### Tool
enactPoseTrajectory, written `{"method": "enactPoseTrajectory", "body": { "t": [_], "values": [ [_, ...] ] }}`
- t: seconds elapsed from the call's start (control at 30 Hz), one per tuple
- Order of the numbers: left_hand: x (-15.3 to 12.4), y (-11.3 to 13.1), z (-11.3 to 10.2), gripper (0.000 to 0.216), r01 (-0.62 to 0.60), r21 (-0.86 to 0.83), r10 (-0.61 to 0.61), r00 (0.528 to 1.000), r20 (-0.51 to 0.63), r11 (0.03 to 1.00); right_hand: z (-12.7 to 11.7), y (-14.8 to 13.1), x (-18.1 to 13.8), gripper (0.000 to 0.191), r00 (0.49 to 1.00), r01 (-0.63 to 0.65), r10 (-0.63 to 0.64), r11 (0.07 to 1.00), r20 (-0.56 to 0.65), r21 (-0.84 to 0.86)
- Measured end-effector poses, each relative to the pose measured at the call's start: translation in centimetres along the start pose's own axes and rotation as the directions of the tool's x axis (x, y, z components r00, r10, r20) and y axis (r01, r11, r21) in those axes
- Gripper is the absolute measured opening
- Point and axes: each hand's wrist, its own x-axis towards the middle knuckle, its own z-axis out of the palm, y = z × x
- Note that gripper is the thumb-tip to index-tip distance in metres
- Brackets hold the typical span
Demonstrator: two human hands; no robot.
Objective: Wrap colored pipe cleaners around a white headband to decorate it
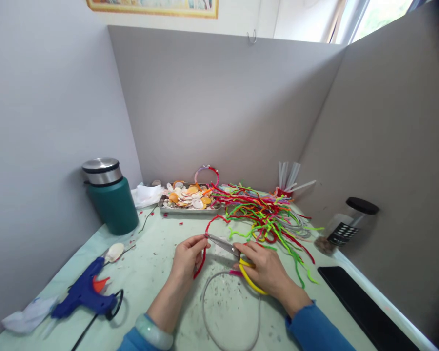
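Note:
My left hand (pixel 188 257) pinches a red pipe cleaner (pixel 215 219), which arcs up and away from the fingers and hangs down below them. My right hand (pixel 264 267) is closed on yellow-handled scissors (pixel 224 244). Their blades point left, with the tips against the red pipe cleaner at my left fingertips; whether the blades are parted is too small to tell. Below my hands lies a thin grey hoop (pixel 204 304) with a short magenta wrapped section (pixel 235 273) at its top, partly hidden by my right hand and the scissors.
A metal tray (pixel 190 211) holds shells, with a decorated hoop (pixel 217 171) behind it. Tangled pipe cleaners (pixel 267 214) spread right. A green bottle (pixel 113 204) and blue glue gun (pixel 84 290) are left. A tilted jar (pixel 346 226) and black strip (pixel 366 302) are right; grey partitions (pixel 219 102) enclose the table.

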Motion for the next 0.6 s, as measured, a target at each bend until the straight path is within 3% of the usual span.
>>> {"method": "enactPoseTrajectory", "body": {
  "t": [0.2, 0.47, 0.6],
  "values": [
    [-0.03, -0.03, -0.13, 0.034, 0.002, 0.003, -0.002, 1.0, 0.006, 1.0, 0.33, 0.12, 0.02, 0.036, 1.0, 0.012, -0.013, 0.999, -0.014, -0.03],
    [0.26, -0.15, -0.23, 0.033, -0.014, 0.007, 0.014, 1.0, 0.009, 1.0, 0.2, -0.12, 0.05, 0.035, 0.995, -0.002, 0.009, 0.997, -0.098, 0.071],
    [0.17, -0.02, -0.08, 0.031, -0.015, -0.038, 0.016, 1.0, 0.018, 0.999, -0.43, -0.45, 0.2, 0.038, 0.998, -0.034, 0.037, 0.998, -0.052, 0.059]
  ]
}}
